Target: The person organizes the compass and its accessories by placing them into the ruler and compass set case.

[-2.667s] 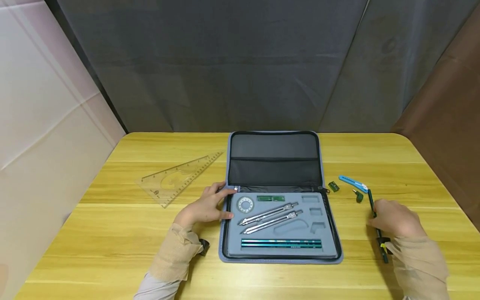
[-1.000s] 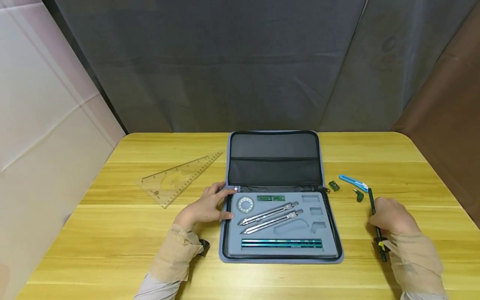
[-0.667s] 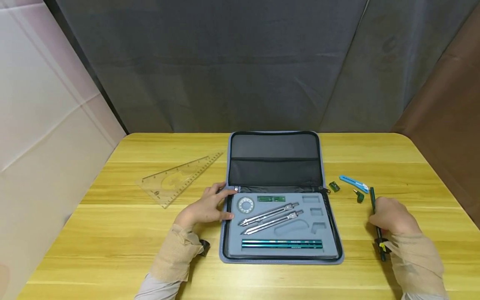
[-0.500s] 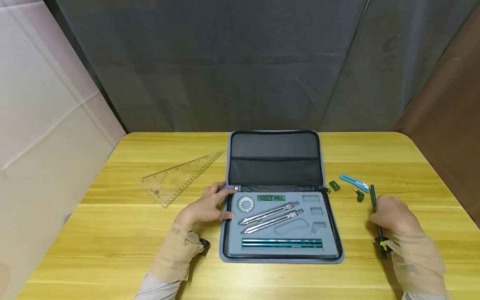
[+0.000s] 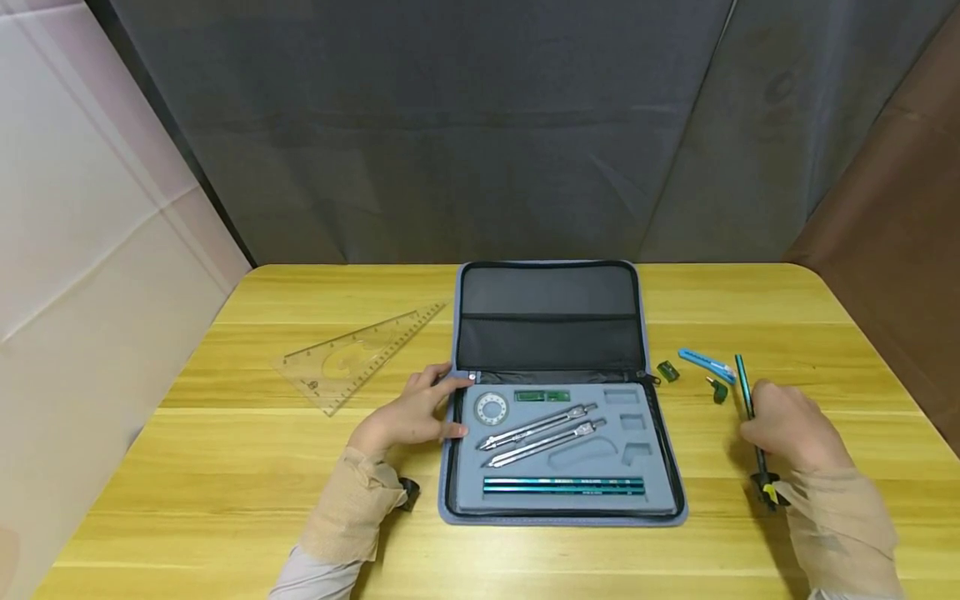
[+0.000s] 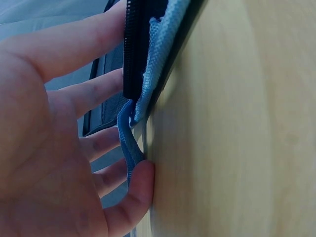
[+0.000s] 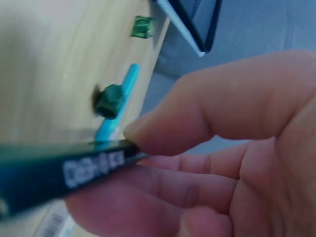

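Observation:
My right hand [image 5: 791,427] pinches a dark green pencil [image 5: 743,382] between thumb and fingers, to the right of the zip case. White lettering shows on the pencil [image 7: 54,175] in the right wrist view. Along the left edge of the open case [image 5: 678,500], my left hand [image 5: 408,412] rests with fingers spread, thumb and index finger at the border. A blue fabric loop [image 6: 127,138] hangs by those fingers in the left wrist view. The case's grey foam tray [image 5: 570,508] holds two silver compasses [image 5: 540,446], green pencils [image 5: 562,486], a round dial [image 5: 491,409] and a small green box [image 5: 542,397].
A clear set square [image 5: 360,358] lies left of the case. To its right are a green sharpener [image 5: 667,372], a blue utility knife [image 5: 707,365] and a small dark green fitting [image 5: 717,390]. Several shaped hollows [image 5: 632,422] show in the foam's right side.
My right hand has shifted slightly away from me, and the pencil's far end has risen and catches more light. My left hand and the case have stayed put.

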A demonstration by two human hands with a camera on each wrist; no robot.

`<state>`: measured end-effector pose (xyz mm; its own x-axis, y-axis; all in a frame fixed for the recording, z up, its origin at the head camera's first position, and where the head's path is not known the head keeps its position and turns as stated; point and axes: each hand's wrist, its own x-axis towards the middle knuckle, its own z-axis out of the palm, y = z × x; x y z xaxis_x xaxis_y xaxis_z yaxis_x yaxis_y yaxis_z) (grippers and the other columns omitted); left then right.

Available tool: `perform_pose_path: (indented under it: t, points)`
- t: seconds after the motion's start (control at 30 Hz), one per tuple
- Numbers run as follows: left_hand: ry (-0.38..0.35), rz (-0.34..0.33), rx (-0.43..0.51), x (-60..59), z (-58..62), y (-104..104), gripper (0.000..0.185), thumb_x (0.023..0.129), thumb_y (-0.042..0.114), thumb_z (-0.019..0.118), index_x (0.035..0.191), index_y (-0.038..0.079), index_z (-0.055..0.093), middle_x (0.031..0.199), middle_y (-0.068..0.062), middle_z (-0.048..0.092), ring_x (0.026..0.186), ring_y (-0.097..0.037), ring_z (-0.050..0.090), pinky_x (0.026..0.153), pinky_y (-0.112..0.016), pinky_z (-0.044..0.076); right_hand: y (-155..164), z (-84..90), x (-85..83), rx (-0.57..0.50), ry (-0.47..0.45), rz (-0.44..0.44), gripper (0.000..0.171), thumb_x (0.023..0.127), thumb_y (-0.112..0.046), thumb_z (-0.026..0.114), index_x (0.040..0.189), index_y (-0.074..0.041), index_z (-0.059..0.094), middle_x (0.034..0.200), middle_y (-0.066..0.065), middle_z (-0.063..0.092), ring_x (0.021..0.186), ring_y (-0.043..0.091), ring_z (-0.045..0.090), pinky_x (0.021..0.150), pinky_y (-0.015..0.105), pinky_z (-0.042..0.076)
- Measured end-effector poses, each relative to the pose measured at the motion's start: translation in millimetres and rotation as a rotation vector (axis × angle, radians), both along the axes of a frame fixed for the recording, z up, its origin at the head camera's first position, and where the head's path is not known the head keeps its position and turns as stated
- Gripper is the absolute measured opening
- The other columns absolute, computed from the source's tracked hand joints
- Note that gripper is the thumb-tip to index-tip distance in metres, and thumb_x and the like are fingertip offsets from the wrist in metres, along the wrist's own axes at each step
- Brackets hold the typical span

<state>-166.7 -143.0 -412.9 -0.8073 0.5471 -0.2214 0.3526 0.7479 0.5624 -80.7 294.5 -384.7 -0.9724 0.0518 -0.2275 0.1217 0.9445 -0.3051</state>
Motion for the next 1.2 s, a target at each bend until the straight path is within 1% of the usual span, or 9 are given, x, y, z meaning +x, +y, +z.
perform_pose_path:
  t: [0.1,0.13,0.2,0.3,0.47,0.57,0.9,1.07,1.2]
  points:
    - [0.002,-0.002,0.000,0.0,0.4,0,0.061,0.080,0.033,0.068,0.134,0.019,0.044,0.147,-0.018,0.016,0.129,-0.039,0.020,0.099,-0.056,0.026,-3,4.2,1.3,0.005,0.018,0.009,0.014,0.067,-0.005,0.052,0.079,0.002,0.047,0.064,0.009,0.047,0.055,0.022,0.043,0.046,0.031,0.034]
    - [0.002,-0.003,0.001,0.0,0.5,0,0.061,0.080,0.033,0.068,0.134,0.019,0.044,0.147,-0.018,0.016,0.129,-0.039,0.020,0.099,-0.056,0.026,-5,5.7,1.9,0.008,0.032,0.015,0.015,0.069,-0.006,0.053,0.080,0.002,0.048,0.064,0.009,0.049,0.055,0.021,0.043,0.045,0.032,0.033]
    - [0.001,-0.003,0.003,0.0,0.8,0,0.061,0.080,0.033,0.068,0.134,0.019,0.044,0.147,-0.018,0.016,0.129,-0.039,0.019,0.099,-0.056,0.026,-9,8.7,3.4,0.014,0.066,0.027,0.016,0.073,-0.009,0.055,0.082,0.002,0.049,0.064,0.008,0.050,0.053,0.021,0.042,0.045,0.032,0.032]
    - [0.001,-0.003,0.004,0.2,0.9,0,0.061,0.080,0.033,0.068,0.134,0.019,0.044,0.147,-0.018,0.016,0.129,-0.039,0.019,0.099,-0.056,0.025,-17,13.9,5.6,0.021,0.125,0.040,0.017,0.076,-0.012,0.057,0.083,0.001,0.049,0.062,0.006,0.049,0.050,0.019,0.040,0.043,0.031,0.030]
    - [-0.001,-0.001,0.002,1.0,0.8,-1,0.061,0.080,0.032,0.069,0.134,0.019,0.044,0.147,-0.018,0.015,0.129,-0.038,0.019,0.099,-0.056,0.025,-27,20.9,8.6,0.033,0.190,0.062,0.025,0.074,-0.009,0.059,0.093,0.005,0.052,0.059,0.003,0.051,0.047,0.016,0.038,0.041,0.030,0.029]
    - [-0.003,0.002,0.001,0.9,0.8,-1,0.061,0.080,0.032,0.069,0.134,0.020,0.044,0.148,-0.017,0.015,0.129,-0.038,0.019,0.100,-0.056,0.025,-32,23.5,10.2,0.046,0.211,0.072,0.028,0.074,-0.009,0.059,0.097,0.006,0.053,0.059,0.001,0.051,0.047,0.016,0.039,0.040,0.030,0.029]
    - [-0.009,0.008,0.007,0.7,1.1,-1,0.060,0.079,0.031,0.069,0.133,0.021,0.044,0.148,-0.017,0.015,0.130,-0.038,0.018,0.100,-0.055,0.025,-45,30.3,14.8,0.104,0.276,0.117,0.026,0.074,-0.009,0.061,0.098,0.001,0.057,0.057,-0.004,0.046,0.045,0.013,0.037,0.039,0.029,0.027]
    - [-0.005,0.006,0.008,0.2,0.6,0,0.060,0.079,0.031,0.069,0.133,0.020,0.044,0.147,-0.017,0.015,0.130,-0.037,0.019,0.100,-0.055,0.025,-53,32.1,16.8,0.146,0.357,0.177,0.024,0.073,-0.007,0.061,0.096,-0.004,0.059,0.055,-0.007,0.044,0.045,0.012,0.035,0.039,0.028,0.026]
    - [-0.008,0.007,0.010,0.0,0.8,0,0.060,0.079,0.031,0.069,0.133,0.020,0.044,0.147,-0.017,0.016,0.130,-0.037,0.019,0.100,-0.055,0.025,-60,32.4,18.8,0.150,0.400,0.218,0.024,0.072,-0.005,0.063,0.096,-0.008,0.061,0.058,-0.009,0.047,0.046,0.010,0.036,0.039,0.028,0.027]
